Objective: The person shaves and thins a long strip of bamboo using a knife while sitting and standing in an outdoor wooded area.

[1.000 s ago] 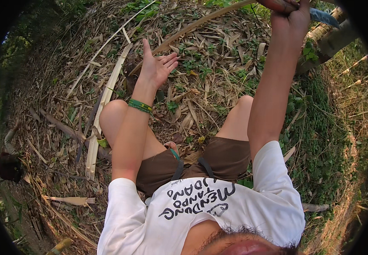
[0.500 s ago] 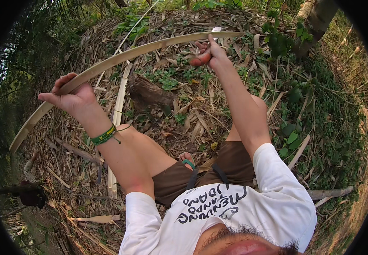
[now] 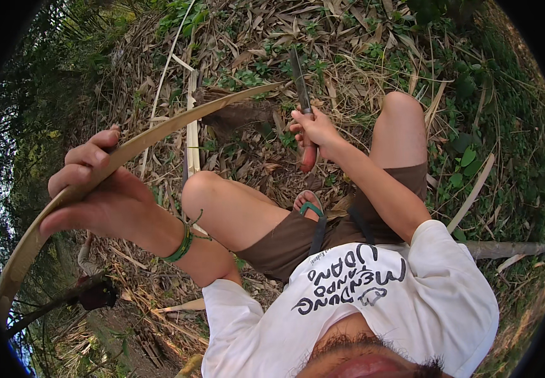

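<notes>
A long, pale, curved strip of split bamboo [image 3: 165,129] slants from the lower left up to the top middle. My left hand [image 3: 105,198] grips it with thumb and fingers wrapped round its lower part. Its far tip ends in the air over a brown stump, just left of the knife. My right hand [image 3: 318,133] is closed on the reddish-brown wooden handle of a knife [image 3: 298,75]. The dark blade points away from me and stands apart from the bamboo. Both hands are out in front of my bent knees.
The brown stump [image 3: 238,118] sits in dry leaves and green weeds. A split bamboo length [image 3: 192,142] lies beside my left knee. At the right are another pale strip [image 3: 472,192] and a branch [image 3: 505,249]. Another person's sleeve [image 3: 87,259] shows at the lower left.
My right hand has come away from the strip's far end toward my knees, and the knife now shows plainly. The strip has shifted left and nearer, with my left hand lower and closer.
</notes>
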The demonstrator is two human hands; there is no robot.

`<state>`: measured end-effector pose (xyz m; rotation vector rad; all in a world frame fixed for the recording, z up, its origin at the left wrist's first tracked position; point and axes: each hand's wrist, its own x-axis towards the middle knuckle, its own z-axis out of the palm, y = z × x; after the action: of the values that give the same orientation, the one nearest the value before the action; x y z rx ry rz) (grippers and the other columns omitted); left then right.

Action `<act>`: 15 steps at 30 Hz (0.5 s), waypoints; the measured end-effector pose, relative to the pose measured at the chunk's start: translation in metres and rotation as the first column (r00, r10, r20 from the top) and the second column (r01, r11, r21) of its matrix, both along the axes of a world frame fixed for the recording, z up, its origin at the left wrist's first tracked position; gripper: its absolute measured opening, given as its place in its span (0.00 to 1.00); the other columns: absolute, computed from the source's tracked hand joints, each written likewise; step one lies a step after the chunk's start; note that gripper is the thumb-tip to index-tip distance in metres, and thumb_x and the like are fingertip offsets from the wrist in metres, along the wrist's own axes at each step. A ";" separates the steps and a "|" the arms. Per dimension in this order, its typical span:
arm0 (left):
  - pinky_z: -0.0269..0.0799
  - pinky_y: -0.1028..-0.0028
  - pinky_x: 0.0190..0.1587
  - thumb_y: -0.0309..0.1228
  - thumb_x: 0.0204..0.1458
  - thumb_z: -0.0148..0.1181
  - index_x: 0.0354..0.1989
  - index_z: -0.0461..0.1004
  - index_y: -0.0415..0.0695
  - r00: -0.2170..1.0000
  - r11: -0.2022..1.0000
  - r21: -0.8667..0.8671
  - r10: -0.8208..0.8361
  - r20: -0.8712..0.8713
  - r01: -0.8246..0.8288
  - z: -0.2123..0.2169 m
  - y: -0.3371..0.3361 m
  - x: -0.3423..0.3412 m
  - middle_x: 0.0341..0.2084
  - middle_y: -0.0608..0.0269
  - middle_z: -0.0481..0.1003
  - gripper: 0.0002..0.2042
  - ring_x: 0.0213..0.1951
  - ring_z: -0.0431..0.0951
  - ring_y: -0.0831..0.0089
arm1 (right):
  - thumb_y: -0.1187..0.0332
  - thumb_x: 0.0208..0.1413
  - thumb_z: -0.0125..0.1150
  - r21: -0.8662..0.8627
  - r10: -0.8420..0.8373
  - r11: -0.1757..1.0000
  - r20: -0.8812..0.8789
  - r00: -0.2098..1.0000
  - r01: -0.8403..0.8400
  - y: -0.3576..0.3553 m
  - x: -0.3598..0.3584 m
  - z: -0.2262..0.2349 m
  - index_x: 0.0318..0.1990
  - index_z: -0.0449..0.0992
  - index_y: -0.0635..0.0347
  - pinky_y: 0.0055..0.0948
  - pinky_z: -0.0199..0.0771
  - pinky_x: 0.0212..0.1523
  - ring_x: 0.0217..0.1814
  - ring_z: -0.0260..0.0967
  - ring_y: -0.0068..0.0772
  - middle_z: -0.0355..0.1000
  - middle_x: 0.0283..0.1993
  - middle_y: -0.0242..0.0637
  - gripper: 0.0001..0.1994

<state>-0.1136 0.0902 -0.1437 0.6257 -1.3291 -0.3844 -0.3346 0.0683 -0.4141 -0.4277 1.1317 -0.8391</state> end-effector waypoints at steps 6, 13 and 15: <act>0.56 0.78 0.17 0.72 0.54 0.28 0.24 0.62 0.47 0.940 0.949 0.005 -0.312 -0.139 0.316 -0.028 -0.005 -0.016 0.13 0.69 0.56 0.36 0.13 0.55 0.78 | 0.50 0.63 0.58 -0.579 0.083 0.762 -0.357 0.931 -0.290 0.030 0.024 0.089 0.45 0.75 0.61 0.27 0.59 0.22 0.17 0.60 0.20 0.64 0.16 0.25 0.20; 0.45 0.78 0.16 0.73 0.52 0.30 0.23 0.58 0.47 0.913 0.926 -0.068 -0.378 -0.150 0.372 -0.054 0.000 -0.006 0.12 0.71 0.52 0.36 0.12 0.51 0.79 | 0.47 0.63 0.54 -0.745 -0.136 0.542 -0.535 0.834 -0.389 0.039 0.041 0.070 0.33 0.72 0.64 0.37 0.62 0.19 0.14 0.65 0.38 0.64 0.13 0.42 0.24; 0.46 0.78 0.15 0.74 0.51 0.31 0.23 0.58 0.47 0.904 0.914 -0.064 -0.406 -0.131 0.401 -0.060 -0.003 -0.003 0.12 0.71 0.53 0.36 0.12 0.51 0.78 | 0.47 0.64 0.53 -0.606 -0.116 0.698 -0.621 0.775 -0.381 0.027 0.038 0.020 0.31 0.72 0.65 0.38 0.62 0.19 0.14 0.65 0.39 0.64 0.12 0.42 0.25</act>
<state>-0.1169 0.0874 -0.2038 0.2801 -1.3225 -0.7282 -0.2969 0.0957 -0.3942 -1.5374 1.3151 -1.0137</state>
